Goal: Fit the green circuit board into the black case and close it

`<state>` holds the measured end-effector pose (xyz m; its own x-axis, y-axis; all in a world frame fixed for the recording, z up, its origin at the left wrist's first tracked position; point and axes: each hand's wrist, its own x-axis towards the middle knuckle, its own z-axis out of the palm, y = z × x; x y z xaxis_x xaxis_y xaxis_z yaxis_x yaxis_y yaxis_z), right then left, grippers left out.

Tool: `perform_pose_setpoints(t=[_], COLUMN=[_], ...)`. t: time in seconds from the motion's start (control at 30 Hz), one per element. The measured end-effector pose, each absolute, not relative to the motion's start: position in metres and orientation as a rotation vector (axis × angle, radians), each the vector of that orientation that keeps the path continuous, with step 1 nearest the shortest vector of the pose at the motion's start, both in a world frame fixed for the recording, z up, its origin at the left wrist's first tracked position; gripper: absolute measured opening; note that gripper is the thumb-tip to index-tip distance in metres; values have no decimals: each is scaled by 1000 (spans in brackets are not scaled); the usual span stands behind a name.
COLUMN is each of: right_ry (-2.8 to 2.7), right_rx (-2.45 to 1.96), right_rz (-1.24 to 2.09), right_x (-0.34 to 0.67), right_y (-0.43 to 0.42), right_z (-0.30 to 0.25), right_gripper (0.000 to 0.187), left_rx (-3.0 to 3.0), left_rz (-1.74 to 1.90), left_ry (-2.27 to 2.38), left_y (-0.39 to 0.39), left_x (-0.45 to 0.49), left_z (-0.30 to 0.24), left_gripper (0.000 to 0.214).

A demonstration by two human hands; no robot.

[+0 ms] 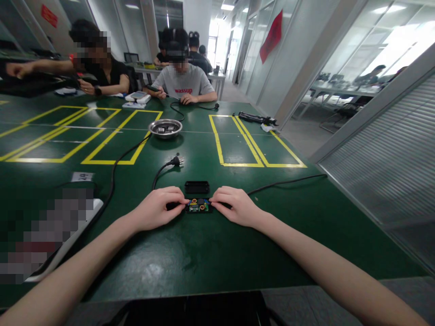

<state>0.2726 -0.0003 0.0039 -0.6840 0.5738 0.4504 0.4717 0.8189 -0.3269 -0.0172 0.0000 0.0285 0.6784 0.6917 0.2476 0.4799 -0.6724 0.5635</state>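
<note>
Adapter base (198, 206): small open black casing with a circuit board exposed in it, showing coloured parts and copper coils. It lies flat on the green bench (190, 253), near the front edge and between the two hands.

Left hand (158, 209): fingers curled, fingertips gripping the left end of the adapter base.

Right hand (236, 207): fingers curled, fingertips gripping the right end of the adapter base.

Black lid (197, 186): lies flat just behind the adapter base, apart from it.

Mains plug (176, 160): black, further back on the bench. Its cable curves towards the left hand.

Second cable (288, 181): black, runs from the right hand towards the right edge of the bench.

Metal bowl (165, 128): round, holds small metal pieces, and stands mid-bench between the yellow tape outlines (238, 149).

Paper label (81, 176): white, numbered, to the left.

Black tool (258, 119): long, lies at the far right corner.

Co-workers: a person in a grey T-shirt (186, 83) and a person in black (102, 72) sit at the far side, with their hands on the bench.
</note>
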Motion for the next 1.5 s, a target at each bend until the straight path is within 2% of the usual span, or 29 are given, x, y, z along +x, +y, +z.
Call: perform_pose_setpoints(t=[0.5, 0.83, 1.03, 1.13, 1.2, 1.5], right_ry=[-2691, -2470, -2281, -2361, -2389, -2262], right_rx=[-691, -638, -945, -985, -960, -866], right_rz=[104, 327, 232, 165, 172, 426], right_x=[277, 284, 280, 279, 279, 277], right_y=[0, 11, 16, 18, 18, 12], right_z=[23, 10, -1, -3, -4, -4], right_gripper=[12, 18, 32, 33, 30, 12], left_rx=[2616, 2678, 2569, 2582, 2590, 2481], left_rz=[543, 644, 834, 758, 686, 822], left_ry=[889, 941, 1168, 1258, 1246, 1174], left_y=[-4, -7, -3, 0, 0, -5], left_x=[-17, -11, -6, -7, -8, -5], left_z=[32, 32, 18, 13, 12, 17], left_gripper=[20, 17, 32, 49, 53, 27])
